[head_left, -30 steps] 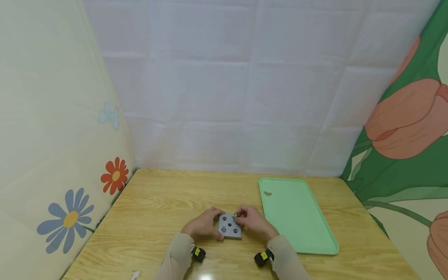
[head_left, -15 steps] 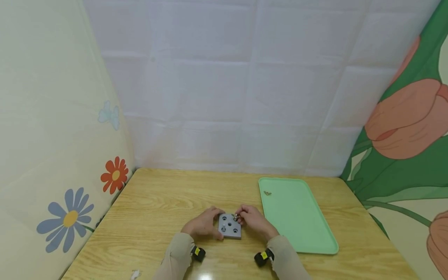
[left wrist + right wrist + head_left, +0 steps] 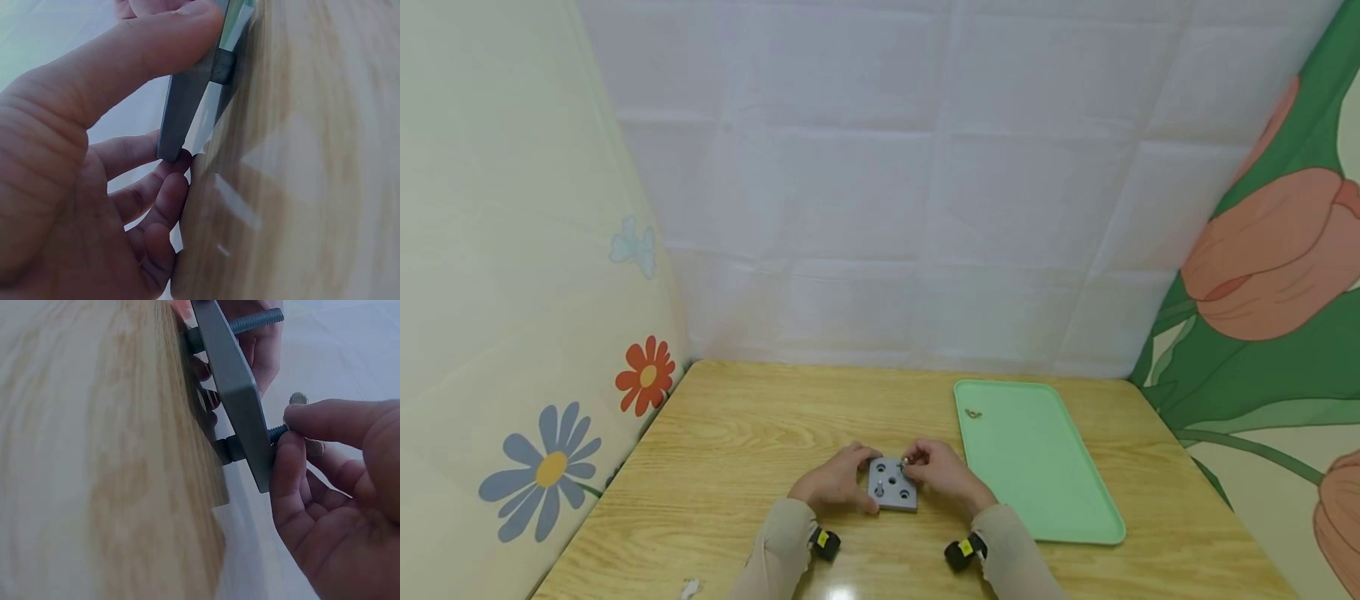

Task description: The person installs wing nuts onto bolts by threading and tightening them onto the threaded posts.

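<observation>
A grey metal plate with several holes [image 3: 892,497] is tilted up off the table on bolts whose heads sit beneath it. My left hand [image 3: 838,481] grips its left side, thumb near and fingers at the far edge. One threaded bolt [image 3: 256,320] sticks up bare through the plate. On a second bolt [image 3: 278,432], at the far right corner, sits a wing nut [image 3: 314,448], pinched between the thumb and index finger of my right hand [image 3: 946,472]. Those fingertips partly hide the wing nut. Under the plate, a dark knurled bolt head [image 3: 223,65] shows in the left wrist view.
To the right lies a light green tray [image 3: 1037,475], with another brass-coloured wing nut [image 3: 973,413] near its far left corner. A small white scrap [image 3: 691,588] is at the table's near left edge. Cloth hangs behind and on both sides of the wooden table [image 3: 790,400].
My right fingers loosened and shifted around the wing nut half a second ago, and now pinch it again. The plate and my left hand have stayed in place.
</observation>
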Demonstrator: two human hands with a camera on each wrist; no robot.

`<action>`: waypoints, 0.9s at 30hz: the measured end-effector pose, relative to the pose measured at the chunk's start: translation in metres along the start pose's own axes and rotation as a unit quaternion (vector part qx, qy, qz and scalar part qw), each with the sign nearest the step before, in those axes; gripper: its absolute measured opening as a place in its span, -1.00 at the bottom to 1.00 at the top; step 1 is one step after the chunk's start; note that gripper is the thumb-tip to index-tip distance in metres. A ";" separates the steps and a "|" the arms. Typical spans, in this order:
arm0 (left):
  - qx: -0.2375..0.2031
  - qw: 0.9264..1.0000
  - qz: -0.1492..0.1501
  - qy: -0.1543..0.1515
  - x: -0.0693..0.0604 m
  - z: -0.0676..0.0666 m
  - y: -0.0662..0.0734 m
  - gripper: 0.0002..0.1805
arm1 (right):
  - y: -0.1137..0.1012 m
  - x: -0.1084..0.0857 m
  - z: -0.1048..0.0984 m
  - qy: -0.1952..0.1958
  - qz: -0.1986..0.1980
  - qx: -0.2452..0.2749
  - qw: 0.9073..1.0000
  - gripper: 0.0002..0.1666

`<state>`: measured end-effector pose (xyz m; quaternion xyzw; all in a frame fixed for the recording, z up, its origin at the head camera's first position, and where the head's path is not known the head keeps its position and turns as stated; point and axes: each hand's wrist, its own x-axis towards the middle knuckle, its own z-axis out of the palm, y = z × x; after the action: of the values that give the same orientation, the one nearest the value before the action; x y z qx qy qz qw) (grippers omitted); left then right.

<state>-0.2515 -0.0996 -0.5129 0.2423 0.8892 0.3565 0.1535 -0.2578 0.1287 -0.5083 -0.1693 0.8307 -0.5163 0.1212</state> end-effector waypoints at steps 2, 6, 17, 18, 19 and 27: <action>-0.001 1.000 0.002 0.000 0.000 0.000 0.000 -0.16 | 0.001 0.000 0.000 0.003 0.005 -0.010 1.000 -0.88; -0.001 1.000 0.004 -0.001 0.000 0.000 0.000 -0.16 | 0.001 0.000 0.001 0.008 0.011 0.003 1.000 -0.96; -0.001 1.000 0.001 0.000 0.000 0.000 0.000 -0.16 | 0.004 0.003 0.001 0.007 0.005 0.034 0.999 -0.81; -0.002 1.000 -0.001 0.001 0.000 0.000 0.000 -0.16 | 0.004 0.003 0.001 0.003 0.000 0.032 0.999 -0.77; -0.002 1.000 -0.001 0.001 0.000 0.000 0.000 -0.16 | 0.004 0.003 0.000 0.000 -0.006 0.028 1.000 -0.72; -0.005 1.000 -0.001 -0.001 -0.001 -0.001 0.002 -0.17 | 0.001 0.001 -0.001 -0.003 -0.013 -0.012 1.000 -0.83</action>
<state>-0.2508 -0.0995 -0.5110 0.2413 0.8873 0.3609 0.1559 -0.2596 0.1297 -0.5089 -0.1830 0.8341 -0.5077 0.1146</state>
